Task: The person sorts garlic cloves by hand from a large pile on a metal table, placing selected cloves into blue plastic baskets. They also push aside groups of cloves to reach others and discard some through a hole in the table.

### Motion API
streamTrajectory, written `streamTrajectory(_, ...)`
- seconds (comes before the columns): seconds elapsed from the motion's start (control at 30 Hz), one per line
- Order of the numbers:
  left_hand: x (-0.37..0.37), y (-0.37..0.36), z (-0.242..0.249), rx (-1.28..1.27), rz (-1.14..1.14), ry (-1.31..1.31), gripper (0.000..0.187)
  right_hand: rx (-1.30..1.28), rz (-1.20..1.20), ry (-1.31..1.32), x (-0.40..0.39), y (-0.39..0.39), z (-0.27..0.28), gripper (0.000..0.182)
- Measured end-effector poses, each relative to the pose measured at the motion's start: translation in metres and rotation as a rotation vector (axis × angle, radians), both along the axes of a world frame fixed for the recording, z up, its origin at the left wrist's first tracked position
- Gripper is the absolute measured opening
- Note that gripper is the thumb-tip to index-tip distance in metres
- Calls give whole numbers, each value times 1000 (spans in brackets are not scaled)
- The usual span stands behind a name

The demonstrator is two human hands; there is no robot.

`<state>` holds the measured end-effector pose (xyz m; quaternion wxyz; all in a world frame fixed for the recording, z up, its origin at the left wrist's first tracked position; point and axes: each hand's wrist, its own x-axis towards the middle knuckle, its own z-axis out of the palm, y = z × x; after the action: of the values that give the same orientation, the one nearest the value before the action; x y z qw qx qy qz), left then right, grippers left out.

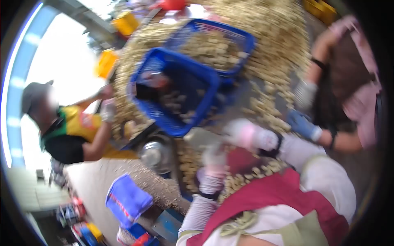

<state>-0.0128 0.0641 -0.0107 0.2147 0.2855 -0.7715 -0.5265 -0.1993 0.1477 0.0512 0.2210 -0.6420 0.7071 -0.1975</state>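
My left hand [214, 158], in a white glove, is low at the middle, its fingers smeared by motion. Just beyond it, a pale, flat, translucent piece [201, 137] overlaps the fingertips. My right hand [240, 132], gloved in white and pink, reaches in from the right near the other end of that piece; I cannot tell which hand, if either, grips it. Small pale nut-like pieces [188, 166] lie around my left wrist. Ahead stands a blue basket [177, 130] with a dark object and some pieces inside.
A second blue basket [248, 45] holds many pieces, beside a large heap [275, 37]. A round metal container [155, 155] stands at the left. One person [65, 135] works at left; another's blue-gloved hand [303, 124] is close at right. A purple bag [128, 201] lies below.
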Motion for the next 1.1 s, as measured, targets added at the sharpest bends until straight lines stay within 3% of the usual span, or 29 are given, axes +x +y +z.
streamTrajectory(0.03, -12, 7, 72, -180, -75, -185, 24, -126, 220, -281, -2, 9, -9, 24)
streamTrajectory(0.07, -9, 13, 3, -154, 23, -21, 25, 24, -35, -672, 5, 13, 0, 21)
streamTrajectory(0.1, -13, 11, 36, -77, 19, -1, 26, -55, 24, -431, 5, 11, -17, 22)
streamTrajectory(0.13, -13, 16, 39, -140, 9, -123, 23, -82, 27, -90, 13, 16, -16, 31)
streamTrajectory(0.2, -16, 18, 44, -60, 18, -108, 23, 3, -234, -169, 26, 13, 3, 31)
streamTrajectory(0.23, -17, 12, 60, -80, 39, -104, 23, -45, -214, -52, 30, 11, 10, 32)
streamTrajectory(0.3, -25, 6, 85, -83, -115, -501, 24, -99, -205, 82, 28, 14, 11, 34)
streamTrajectory(0.37, -19, 5, 49, -121, -203, -474, 25, -93, -8, 240, 21, 19, 2, 35)
streamTrajectory(0.4, -17, 2, 39, -144, -296, -455, 26, -103, -4, 248, 22, 19, 7, 35)
streamTrajectory(0.43, -16, -14, 80, 110, -478, -378, 32, -114, 37, 244, 22, 20, 14, 32)
streamTrajectory(0.53, -9, -10, 45, 171, -467, -137, 32, -323, 76, 187, 20, 27, 3, 27)
streamTrajectory(0.63, -10, 0, 30, 308, -404, -106, 31, -458, 12, 15, 26, 27, 3, 23)
streamTrajectory(0.8, -14, 14, 12, 621, -289, -19, 27, -461, -9, 4, 13, 25, 16, 23)
streamTrajectory(0.83, -17, 15, 22, 132, -247, -115, 24, -444, -2, -23, 6, 22, 23, 25)
streamTrajectory(0.87, -22, 16, 40, -351, -197, -205, 21, -327, -165, 29, -2, 16, 28, 26)
streamTrajectory(0.9, -21, 12, 58, -604, -208, -254, 17, -171, -207, 101, -18, 10, 45, 28)
streamTrajectory(0.97, -19, 7, 72, -613, -226, -156, 15, -206, -240, 280, -75, 5, 34, 36)
streamTrajectory(1.03, -18, 3, 86, -598, -209, -25, 13, -281, -545, 110, -145, 5, 9, 41)
streamTrajectory(1.07, -14, -4, 93, -593, -217, -15, 13, -387, -699, 421, -196, 5, -35, 30)
streamTrajectory(1.1, -8, -12, 101, -598, -155, 44, 12, -362, -845, 546, -245, 4, -54, 37)
